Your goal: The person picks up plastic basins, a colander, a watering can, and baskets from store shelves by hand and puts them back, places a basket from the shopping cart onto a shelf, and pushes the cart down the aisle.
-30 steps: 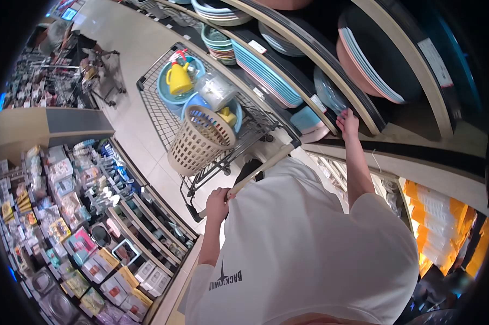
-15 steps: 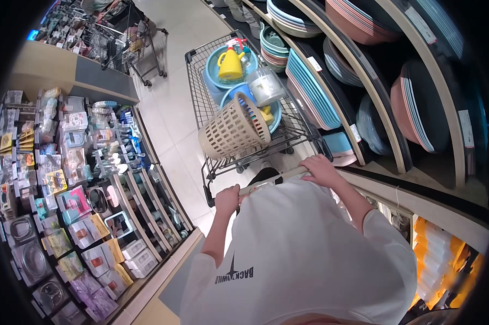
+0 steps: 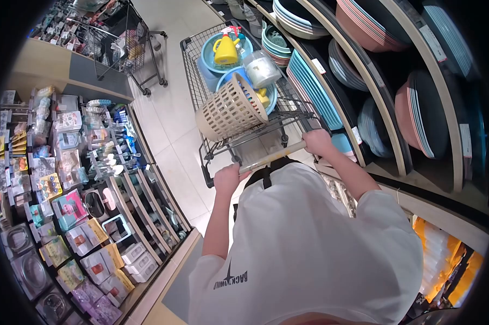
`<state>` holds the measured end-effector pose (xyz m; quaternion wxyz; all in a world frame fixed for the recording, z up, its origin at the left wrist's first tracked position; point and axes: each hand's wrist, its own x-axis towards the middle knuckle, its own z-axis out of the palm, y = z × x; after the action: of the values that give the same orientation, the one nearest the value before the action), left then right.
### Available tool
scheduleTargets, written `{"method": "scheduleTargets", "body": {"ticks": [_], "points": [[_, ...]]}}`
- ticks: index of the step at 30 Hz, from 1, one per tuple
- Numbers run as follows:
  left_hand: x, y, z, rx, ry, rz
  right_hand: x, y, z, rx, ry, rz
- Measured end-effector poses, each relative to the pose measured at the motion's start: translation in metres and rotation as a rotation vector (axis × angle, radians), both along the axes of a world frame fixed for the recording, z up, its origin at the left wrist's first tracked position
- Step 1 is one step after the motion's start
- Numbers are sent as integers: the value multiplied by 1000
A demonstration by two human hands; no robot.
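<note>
My left hand (image 3: 227, 179) is wrapped round the left end of the cart's handle bar (image 3: 271, 157). Round the bar's right end, my right hand (image 3: 317, 142) is closed. Ahead of both hands stands the wire shopping cart (image 3: 203, 150). A beige perforated basket (image 3: 223, 115) lies tilted in its near part. Beyond it are a yellow spray bottle (image 3: 225, 52) with a red top, in a light blue basin (image 3: 207, 54), and a clear container (image 3: 262, 70) with white contents. A small yellow item shows beside the basket's mouth.
Shelves (image 3: 388, 89) on the right hold stacked basins (image 3: 412, 122) and blue trays (image 3: 315, 89). On the left stands a rack of packaged goods (image 3: 87, 235). Another cart (image 3: 141, 59) is at the upper left, beyond the tiled aisle floor (image 3: 171, 127).
My right hand has left a basin on the right shelf and now holds the handle bar. The cart has moved slightly ahead of my body since half a second ago.
</note>
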<state>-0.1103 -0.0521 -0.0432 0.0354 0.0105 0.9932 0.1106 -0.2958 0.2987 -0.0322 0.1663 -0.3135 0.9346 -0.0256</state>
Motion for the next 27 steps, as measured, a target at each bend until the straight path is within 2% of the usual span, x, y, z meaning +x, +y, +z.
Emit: {"method": "scheduleTargets", "body": {"ticks": [5, 11, 15, 20, 21, 27], "points": [[-45, -19, -10, -16, 3, 7, -44, -15, -20, 1, 63, 52], [-121, -45, 2, -43, -37, 26, -118, -49, -12, -13, 80, 46], [-183, -68, 5, 3, 19, 70, -187, -69, -17, -49, 104, 47], [-275, -98, 14, -38, -53, 131, -283, -102, -13, -92, 105, 90], [-295, -78, 0, -62, -73, 121, -303, -83, -38, -115, 86, 78], [-373, -133, 10, -60, -72, 187, -386, -144, -19, -99, 89, 110]]}}
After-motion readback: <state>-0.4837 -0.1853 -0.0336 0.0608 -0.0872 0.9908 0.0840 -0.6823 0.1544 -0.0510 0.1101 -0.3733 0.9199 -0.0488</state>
